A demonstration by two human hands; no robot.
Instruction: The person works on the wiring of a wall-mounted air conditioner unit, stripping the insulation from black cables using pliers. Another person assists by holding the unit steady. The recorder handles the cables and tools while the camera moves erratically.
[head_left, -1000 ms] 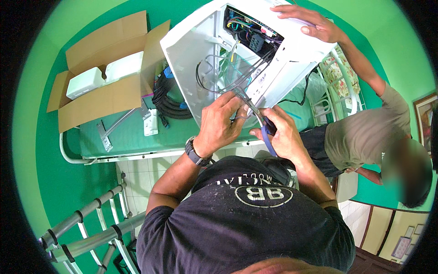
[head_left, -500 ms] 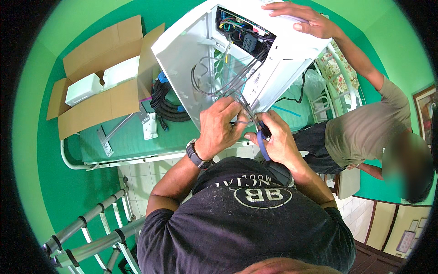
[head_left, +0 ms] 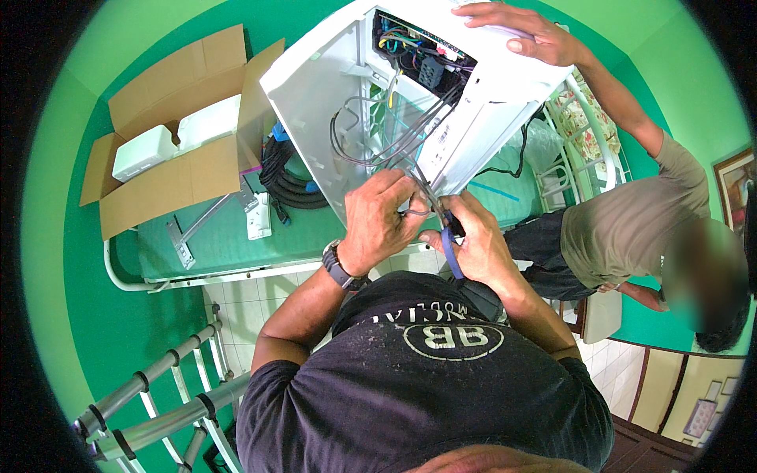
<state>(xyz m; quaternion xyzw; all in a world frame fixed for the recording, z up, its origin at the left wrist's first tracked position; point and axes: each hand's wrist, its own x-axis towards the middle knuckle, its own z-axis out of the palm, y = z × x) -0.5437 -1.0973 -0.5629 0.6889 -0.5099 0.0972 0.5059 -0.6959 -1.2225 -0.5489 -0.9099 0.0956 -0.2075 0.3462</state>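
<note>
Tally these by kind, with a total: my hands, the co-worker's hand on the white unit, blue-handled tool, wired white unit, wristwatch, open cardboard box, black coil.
Your hands (left hand, right hand): 2
Co-worker's hand on the unit: 1
Blue-handled tool: 1
Wired white unit: 1
Wristwatch: 1
Open cardboard box: 1
Black coil: 1
Total: 8

Left hand (head_left: 384, 219) pinches wire (head_left: 419, 212); right hand (head_left: 479, 243) grips blue-handled tool (head_left: 449, 252); 1 white casing (head_left: 505, 96).

Pale lettering (head_left: 422, 312) and an oval two-letter emblem (head_left: 453, 341) on the black shirt (head_left: 426, 402)
</note>
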